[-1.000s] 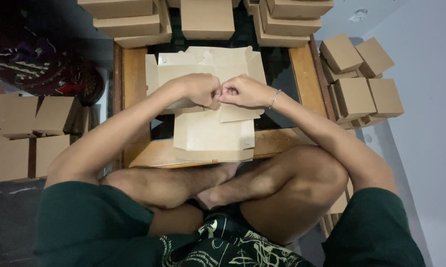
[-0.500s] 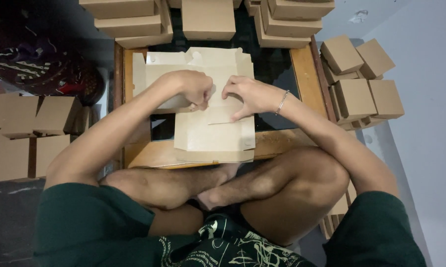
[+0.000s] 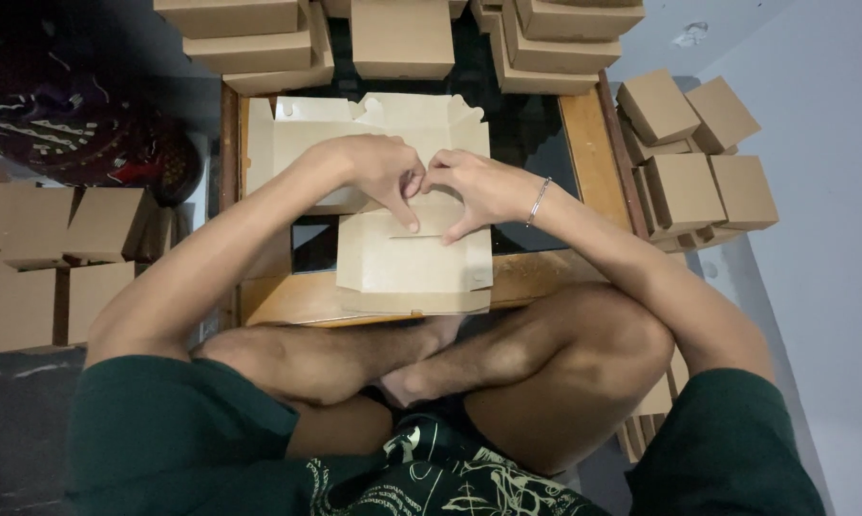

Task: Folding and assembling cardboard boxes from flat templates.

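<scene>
Hands now pressing a crease into the flat cardboard box blank

Half a second ago the hands were spread over the sheet; now the left hand (image 3: 378, 177) and right hand (image 3: 478, 191) meet at its middle, fingers (image 3: 410, 218) pointed down narrow onto the box blank (image 3: 412, 263), pressing rather than gripping, so a fold seems under way. The blank lies at the worktop (image 3: 584, 124) centre. Finished boxes (image 3: 402, 38) are stacked at 12 o'clock, more boxes (image 3: 698, 162) at 3 o'clock, crowding the worktop's far edge.
</scene>
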